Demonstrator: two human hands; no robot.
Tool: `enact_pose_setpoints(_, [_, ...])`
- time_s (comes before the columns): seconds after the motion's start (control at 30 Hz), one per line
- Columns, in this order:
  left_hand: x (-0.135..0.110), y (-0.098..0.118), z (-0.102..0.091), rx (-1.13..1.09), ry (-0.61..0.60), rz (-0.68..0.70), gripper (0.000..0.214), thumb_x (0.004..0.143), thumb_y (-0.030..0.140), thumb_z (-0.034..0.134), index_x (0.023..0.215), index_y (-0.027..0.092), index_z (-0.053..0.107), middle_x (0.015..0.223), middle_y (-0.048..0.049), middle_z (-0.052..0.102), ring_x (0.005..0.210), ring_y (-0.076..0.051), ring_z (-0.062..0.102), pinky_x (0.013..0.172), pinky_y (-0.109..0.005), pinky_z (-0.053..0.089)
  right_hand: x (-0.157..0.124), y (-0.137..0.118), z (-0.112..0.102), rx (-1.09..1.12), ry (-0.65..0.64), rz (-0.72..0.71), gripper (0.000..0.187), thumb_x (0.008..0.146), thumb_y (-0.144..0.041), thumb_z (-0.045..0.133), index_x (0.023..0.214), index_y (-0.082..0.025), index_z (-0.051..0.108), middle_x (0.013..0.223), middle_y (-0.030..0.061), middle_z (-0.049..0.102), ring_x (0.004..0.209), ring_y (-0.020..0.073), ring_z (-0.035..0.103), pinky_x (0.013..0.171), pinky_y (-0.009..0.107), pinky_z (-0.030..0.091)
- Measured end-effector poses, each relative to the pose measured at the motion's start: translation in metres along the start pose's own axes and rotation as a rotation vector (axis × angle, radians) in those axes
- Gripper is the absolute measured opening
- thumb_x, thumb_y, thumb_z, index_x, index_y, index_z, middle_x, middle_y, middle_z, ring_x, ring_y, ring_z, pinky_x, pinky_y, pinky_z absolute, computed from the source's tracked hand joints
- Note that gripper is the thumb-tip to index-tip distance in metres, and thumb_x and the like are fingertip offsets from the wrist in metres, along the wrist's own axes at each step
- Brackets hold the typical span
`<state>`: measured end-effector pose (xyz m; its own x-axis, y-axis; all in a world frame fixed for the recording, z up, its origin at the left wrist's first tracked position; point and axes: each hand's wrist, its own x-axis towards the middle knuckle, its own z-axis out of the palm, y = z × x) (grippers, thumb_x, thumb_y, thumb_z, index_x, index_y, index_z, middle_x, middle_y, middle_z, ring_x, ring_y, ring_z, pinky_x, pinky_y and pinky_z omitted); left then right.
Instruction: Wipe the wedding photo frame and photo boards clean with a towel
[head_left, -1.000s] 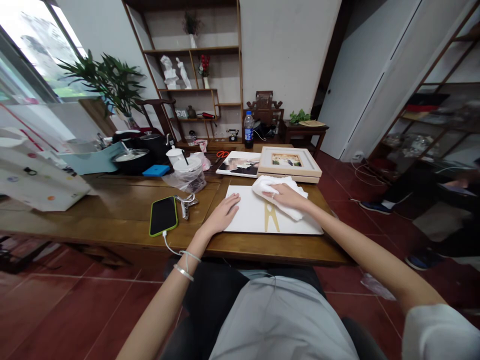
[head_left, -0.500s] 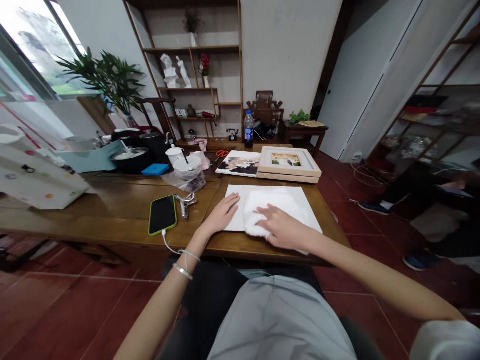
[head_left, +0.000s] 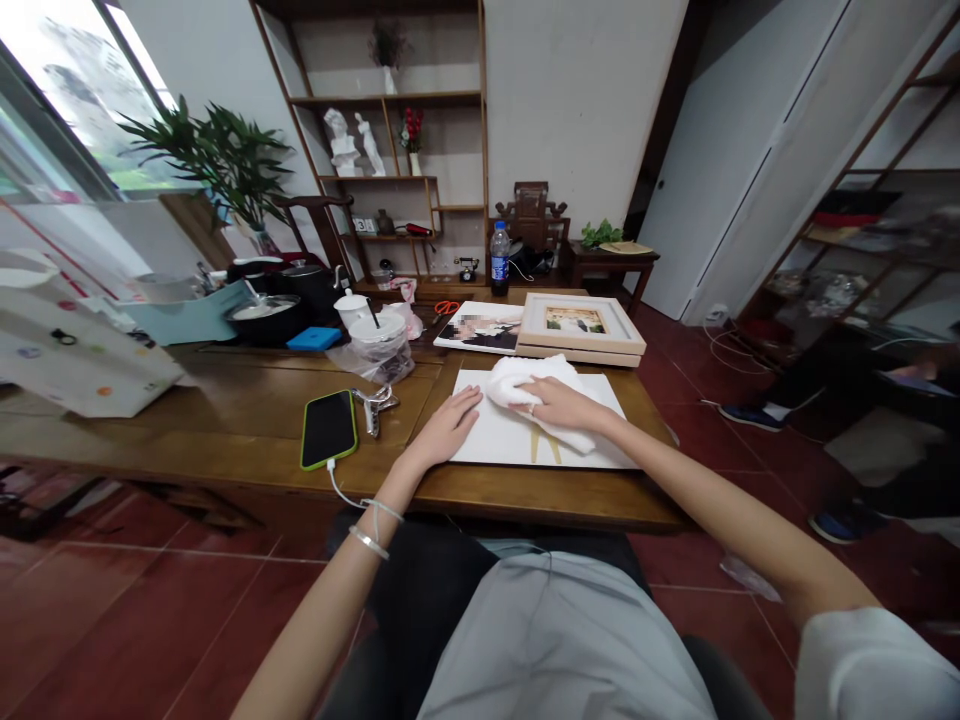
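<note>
A white board point(head_left: 510, 440) with a gold mark lies flat at the near edge of the wooden table point(head_left: 225, 420). My left hand point(head_left: 446, 428) rests flat on its left edge, fingers stretched out. My right hand point(head_left: 559, 402) presses a white cloth point(head_left: 525, 385) against the far middle of the board, fingers laid over the cloth. A stack of wooden picture frames point(head_left: 579, 328) sits just beyond the board, and a photo print point(head_left: 481, 327) lies to their left.
A green-cased phone point(head_left: 328, 428) with a cable and a metal clip point(head_left: 375, 405) lie left of the board. Cups, a plastic bag, pots and a blue box crowd the far left. A bottle point(head_left: 499, 259) stands at the back. Another person's legs are at right.
My right hand slid the cloth from the board's near edge back up to its far middle, uncovering the gold mark. My left hand has stayed put.
</note>
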<state>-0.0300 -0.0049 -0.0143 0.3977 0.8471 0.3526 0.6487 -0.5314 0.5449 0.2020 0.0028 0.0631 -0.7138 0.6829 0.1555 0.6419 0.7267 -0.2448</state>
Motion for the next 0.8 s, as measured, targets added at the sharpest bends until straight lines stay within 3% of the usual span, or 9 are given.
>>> enact_pose_setpoints(0.13, [-0.001,0.001,0.000,-0.013,0.007,-0.007,0.046,0.090,0.037,0.035,0.127,0.016,0.049,0.139,-0.0091,0.042,0.133,-0.020,0.032,0.111,-0.041,0.023,0.021,0.006,0.005,-0.037,0.026,0.044,0.035,0.089,-0.032,0.042,0.113,-0.013,0.058,0.121,0.0138,0.057,0.112,0.0292,0.048,0.093,0.041,0.035])
enact_pose_setpoints(0.33, [0.000,0.002,-0.001,-0.024,0.020,0.004,0.045,0.090,0.036,0.034,0.125,0.014,0.050,0.138,-0.0102,0.044,0.132,-0.020,0.033,0.111,-0.040,0.024,0.008,-0.024,0.018,-0.232,-0.052,-0.028,0.043,0.071,-0.008,0.047,0.113,-0.010,0.057,0.132,0.0203,0.046,0.128,0.0313,0.031,0.100,0.053,0.023])
enact_pose_setpoints(0.47, [0.000,0.004,-0.002,-0.020,0.022,-0.005,0.044,0.090,0.032,0.033,0.125,0.012,0.051,0.138,-0.0118,0.044,0.132,-0.020,0.034,0.111,-0.041,0.024,-0.026,-0.063,0.015,-0.271,-0.103,-0.168,0.041,0.070,-0.008,0.046,0.109,-0.009,0.060,0.132,0.0225,0.044,0.125,0.0318,0.036,0.098,0.053,0.027])
enact_pose_setpoints(0.6, [-0.001,0.004,-0.002,-0.048,0.033,0.012,0.043,0.089,0.030,0.034,0.123,0.012,0.052,0.136,-0.0116,0.046,0.131,-0.020,0.036,0.110,-0.040,0.025,-0.057,-0.091,0.001,-0.203,-0.157,-0.313,0.036,0.070,-0.010,0.047,0.102,-0.013,0.063,0.124,0.0170,0.053,0.117,0.0280,0.045,0.096,0.046,0.031])
enact_pose_setpoints(0.7, [-0.001,0.004,-0.002,-0.069,0.041,0.016,0.041,0.089,0.033,0.037,0.122,0.014,0.053,0.136,-0.0105,0.047,0.131,-0.020,0.036,0.110,-0.041,0.026,-0.064,-0.092,-0.010,-0.131,-0.199,-0.341,0.034,0.068,-0.009,0.047,0.096,-0.017,0.064,0.113,0.0123,0.060,0.103,0.0245,0.055,0.090,0.040,0.036])
enact_pose_setpoints(0.8, [-0.001,0.005,-0.002,-0.065,0.038,0.008,0.042,0.089,0.034,0.037,0.122,0.014,0.053,0.137,-0.0105,0.045,0.131,-0.020,0.036,0.110,-0.040,0.026,-0.057,-0.077,-0.016,-0.064,-0.218,-0.300,0.029,0.067,-0.008,0.044,0.086,-0.018,0.064,0.090,0.0080,0.065,0.084,0.0212,0.058,0.077,0.033,0.040])
